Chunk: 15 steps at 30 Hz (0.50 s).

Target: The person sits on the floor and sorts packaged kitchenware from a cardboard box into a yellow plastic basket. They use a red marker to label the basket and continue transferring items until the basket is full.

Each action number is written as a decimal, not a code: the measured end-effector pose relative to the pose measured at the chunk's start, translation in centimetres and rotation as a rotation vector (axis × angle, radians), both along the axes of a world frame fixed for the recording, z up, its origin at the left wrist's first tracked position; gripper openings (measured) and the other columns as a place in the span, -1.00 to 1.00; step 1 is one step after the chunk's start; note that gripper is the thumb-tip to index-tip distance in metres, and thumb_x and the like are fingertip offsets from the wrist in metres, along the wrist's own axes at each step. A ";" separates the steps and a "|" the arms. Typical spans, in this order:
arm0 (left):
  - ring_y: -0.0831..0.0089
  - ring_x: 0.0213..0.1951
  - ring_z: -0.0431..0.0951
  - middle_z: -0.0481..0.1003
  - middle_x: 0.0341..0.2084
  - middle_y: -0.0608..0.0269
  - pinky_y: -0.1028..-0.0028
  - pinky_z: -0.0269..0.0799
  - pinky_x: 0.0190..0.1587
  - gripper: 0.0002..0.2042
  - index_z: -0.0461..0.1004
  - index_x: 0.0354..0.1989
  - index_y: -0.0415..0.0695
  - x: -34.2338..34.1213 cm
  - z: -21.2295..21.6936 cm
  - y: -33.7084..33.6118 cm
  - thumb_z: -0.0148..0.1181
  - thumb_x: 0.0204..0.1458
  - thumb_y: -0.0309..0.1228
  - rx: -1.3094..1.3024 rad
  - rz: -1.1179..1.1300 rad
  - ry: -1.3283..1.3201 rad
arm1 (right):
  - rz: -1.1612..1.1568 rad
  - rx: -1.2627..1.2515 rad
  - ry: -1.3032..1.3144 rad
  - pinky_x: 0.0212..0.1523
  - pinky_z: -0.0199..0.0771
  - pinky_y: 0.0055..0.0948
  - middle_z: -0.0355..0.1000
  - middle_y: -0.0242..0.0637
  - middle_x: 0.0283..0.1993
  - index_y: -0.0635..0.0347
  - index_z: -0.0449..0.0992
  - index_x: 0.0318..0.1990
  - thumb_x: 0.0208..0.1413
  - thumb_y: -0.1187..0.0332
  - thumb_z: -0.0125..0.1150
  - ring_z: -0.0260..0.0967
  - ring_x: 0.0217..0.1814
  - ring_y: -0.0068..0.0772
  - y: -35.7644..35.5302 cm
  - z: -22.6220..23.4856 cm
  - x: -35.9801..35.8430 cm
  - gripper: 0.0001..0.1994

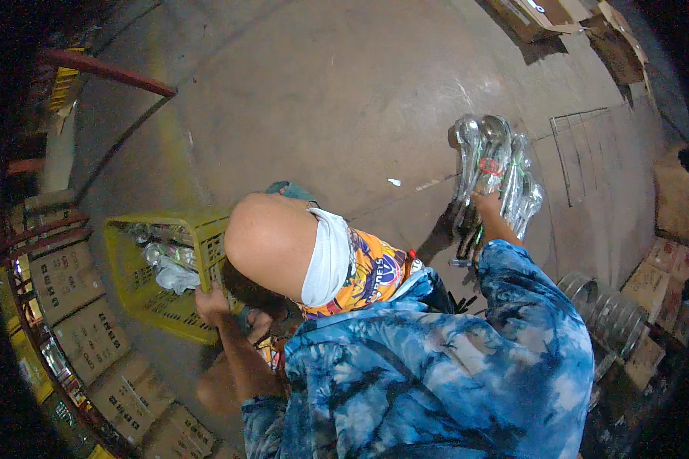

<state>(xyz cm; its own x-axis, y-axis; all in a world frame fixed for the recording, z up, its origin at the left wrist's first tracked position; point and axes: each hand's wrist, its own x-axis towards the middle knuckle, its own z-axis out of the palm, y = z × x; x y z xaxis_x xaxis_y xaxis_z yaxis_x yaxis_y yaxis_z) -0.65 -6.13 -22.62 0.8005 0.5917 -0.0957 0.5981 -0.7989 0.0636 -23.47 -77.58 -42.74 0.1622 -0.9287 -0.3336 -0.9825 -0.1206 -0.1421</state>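
My left hand (pixel 213 302) is closed round the near right rim of a yellow plastic crate (pixel 130 287). Inside the crate lie shiny plastic-wrapped items (pixel 174 256), too blurred to name. Out to the right, my right hand (pixel 486 203) is closed on a plastic-wrapped ladle (pixel 494 141) with a red patch on its wrapping. It belongs to a pile on the floor of several long metal utensils (pixel 517 183) with rounded heads, in clear plastic. Whether my right hand holds more than one of them I cannot tell.
Brown cartons (pixel 65 279) line the left side behind a red metal rail (pixel 42 245). Open boxes (pixel 540 19) stand at the far right. A wire rack (pixel 578 138) lies beyond the utensils, and stacked round metal ware (pixel 608 310) sits at my right. My bent knee (pixel 272 237) is between my arms.
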 end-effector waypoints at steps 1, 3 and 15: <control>-0.11 -0.14 0.60 0.62 -0.19 -0.03 0.00 0.46 -0.12 -0.59 0.54 0.01 -0.03 0.0 -0.1 0.1 0.26 0.03 -0.11 0.002 -0.007 0.013 | -0.044 -0.043 0.071 0.16 0.44 -0.07 0.42 0.26 0.14 0.33 0.19 0.29 -0.01 0.06 0.38 0.42 0.19 0.24 0.9 0.5 0.4 -0.20; -0.10 -0.14 0.60 0.62 -0.19 -0.02 -0.01 0.46 -0.11 -0.60 0.54 0.01 -0.01 0.1 -0.3 0.5 0.27 0.04 -0.09 0.004 -0.018 0.010 | -0.131 -0.043 0.083 0.23 0.39 -0.07 0.35 0.34 0.18 0.37 0.08 0.32 -0.07 0.07 0.46 0.36 0.24 0.29 1.7 2.1 1.4 -0.09; -0.03 -0.27 0.64 0.64 -0.38 0.03 0.07 0.50 -0.21 -0.62 0.62 -0.15 -0.03 -0.3 0.8 -1.3 0.33 -0.01 -0.03 -0.070 -0.118 -0.146 | 0.416 0.190 -0.322 -0.15 0.50 -0.17 0.59 -0.09 -0.15 0.30 0.61 -0.02 0.01 0.11 0.36 0.52 -0.21 -0.21 0.3 3.0 0.8 -0.53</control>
